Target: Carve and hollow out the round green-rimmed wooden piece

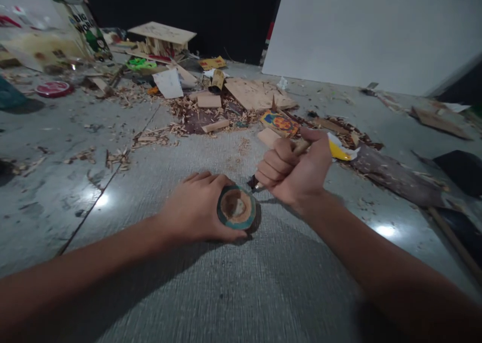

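My left hand is wrapped round the side of a small wooden bowl-like piece on the grey floor. The piece has a teal, faceted rim and a rough, hollowed brown middle. My right hand is closed in a fist round a wood-handled carving tool. Below the fist its dark metal end points down to the left, just beyond the piece's upper right rim. Whether the tip touches the rim I cannot tell. My fingers hide most of the handle.
Wood shavings and scraps lie across the floor ahead, around a thin wooden board and a colourful card. A small wooden model stands farther back. To the left lies a red lid; a long dark wood strip lies right.
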Tool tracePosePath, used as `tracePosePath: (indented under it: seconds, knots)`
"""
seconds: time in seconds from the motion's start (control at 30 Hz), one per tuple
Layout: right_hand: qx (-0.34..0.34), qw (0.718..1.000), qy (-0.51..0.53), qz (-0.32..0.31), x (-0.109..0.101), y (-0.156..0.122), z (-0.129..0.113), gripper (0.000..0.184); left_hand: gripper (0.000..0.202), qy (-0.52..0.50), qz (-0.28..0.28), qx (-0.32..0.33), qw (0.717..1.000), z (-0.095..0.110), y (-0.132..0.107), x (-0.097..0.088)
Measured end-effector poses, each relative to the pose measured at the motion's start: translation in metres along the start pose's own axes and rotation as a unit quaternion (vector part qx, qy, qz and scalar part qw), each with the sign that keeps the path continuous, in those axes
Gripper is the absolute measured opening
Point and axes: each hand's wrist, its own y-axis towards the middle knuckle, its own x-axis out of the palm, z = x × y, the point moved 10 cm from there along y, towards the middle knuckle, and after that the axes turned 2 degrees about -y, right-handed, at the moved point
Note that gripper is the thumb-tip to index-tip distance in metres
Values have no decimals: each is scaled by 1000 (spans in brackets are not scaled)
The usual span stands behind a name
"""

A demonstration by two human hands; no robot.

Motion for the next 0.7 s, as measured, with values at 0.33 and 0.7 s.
tracePosePath:
  seconds: [0.33, 0.7]
  knots:
    - [-36, 984, -158, -73, 30, -11, 2, 54, 74, -17, 7, 10, 1000, 1, -1, -1]
    - [-66, 956, -278, -75, 47, -21, 2, 60, 69, -24, 9, -7, 1000, 0, -1, -1]
